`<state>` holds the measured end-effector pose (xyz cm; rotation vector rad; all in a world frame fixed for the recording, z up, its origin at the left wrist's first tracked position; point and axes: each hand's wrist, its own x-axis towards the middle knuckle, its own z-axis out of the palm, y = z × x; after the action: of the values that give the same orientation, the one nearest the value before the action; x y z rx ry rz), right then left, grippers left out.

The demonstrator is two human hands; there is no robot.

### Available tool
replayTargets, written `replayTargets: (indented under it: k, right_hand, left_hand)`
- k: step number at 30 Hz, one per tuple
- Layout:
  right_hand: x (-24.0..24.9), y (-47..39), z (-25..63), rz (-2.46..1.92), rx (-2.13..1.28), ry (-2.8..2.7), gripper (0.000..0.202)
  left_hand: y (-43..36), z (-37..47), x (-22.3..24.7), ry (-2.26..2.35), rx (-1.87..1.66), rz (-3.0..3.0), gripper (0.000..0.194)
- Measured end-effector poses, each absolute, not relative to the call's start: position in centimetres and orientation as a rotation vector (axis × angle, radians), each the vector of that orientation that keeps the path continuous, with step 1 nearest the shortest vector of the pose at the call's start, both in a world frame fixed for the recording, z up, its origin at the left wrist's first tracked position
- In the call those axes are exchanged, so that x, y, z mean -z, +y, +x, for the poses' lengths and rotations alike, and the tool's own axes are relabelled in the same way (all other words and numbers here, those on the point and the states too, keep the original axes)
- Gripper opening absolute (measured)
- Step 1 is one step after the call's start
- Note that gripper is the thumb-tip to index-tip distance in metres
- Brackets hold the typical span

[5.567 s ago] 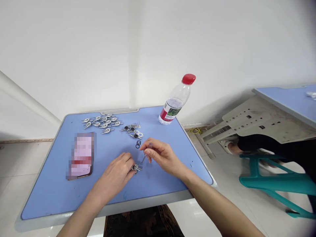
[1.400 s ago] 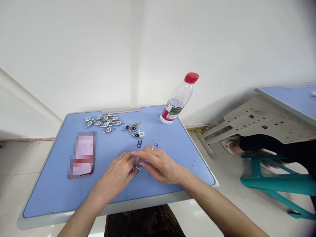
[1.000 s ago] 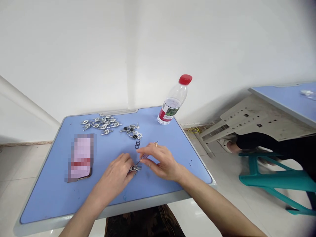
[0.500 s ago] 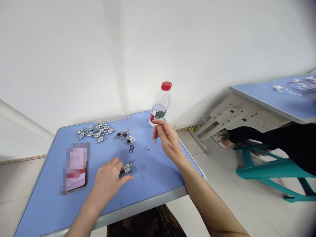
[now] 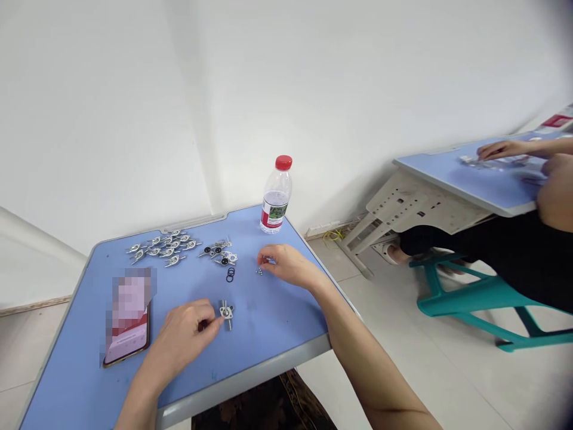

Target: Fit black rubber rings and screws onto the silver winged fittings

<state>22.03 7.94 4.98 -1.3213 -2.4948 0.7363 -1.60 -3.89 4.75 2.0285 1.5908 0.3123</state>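
My left hand (image 5: pixel 190 327) rests on the table with thumb and fingers closed at the left edge of a small metal valve (image 5: pixel 226 313), which has a flat flange and thin pipe stubs. Fingertips and valve touch. My right hand (image 5: pixel 286 264) is lowered over a little cluster of tiny screws (image 5: pixel 259 272), its fingers pinched together. What is between those fingertips, if anything, is too small to make out. Between the hands lie several black rubber rings (image 5: pixel 230 275). Behind them is a group of metal parts with black round discs (image 5: pixel 218 251).
More metal valves (image 5: pixel 163 246) lie at the back left of the blue table (image 5: pixel 277 316). A phone (image 5: pixel 129 325) is at the left; a water bottle (image 5: pixel 275 200) stands at the back. To the right are another table (image 5: pixel 487 191), a co-worker's hand (image 5: pixel 504 149) and a green stool (image 5: pixel 470 304).
My right hand has come down to the screws; the thin metal piece earlier in its fingers no longer shows. The valve by my left hand has turned. The view shifted, and a co-worker's hands appeared.
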Motion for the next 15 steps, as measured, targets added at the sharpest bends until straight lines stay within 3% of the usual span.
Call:
replayTargets:
  k: [6,11,15]
  right_hand:
    - [-3.9,7.7,21.0,-1.383,-0.539,-2.626,0.004]
    - [-3.5,7.4,20.5,-1.350,-0.454,-2.712,0.011]
    - [-3.5,7.4,20.4,-1.309,-0.470,-2.665,0.013]
  left_hand:
    - [-3.6,-2.0,-4.9,1.663,-0.527,1.982,0.025]
    - [-3.6,-2.2,-4.9,1.623,-0.557,2.021,0.015]
    - [-3.8,-2.2,-4.6,1.503,-0.544,2.153,0.031]
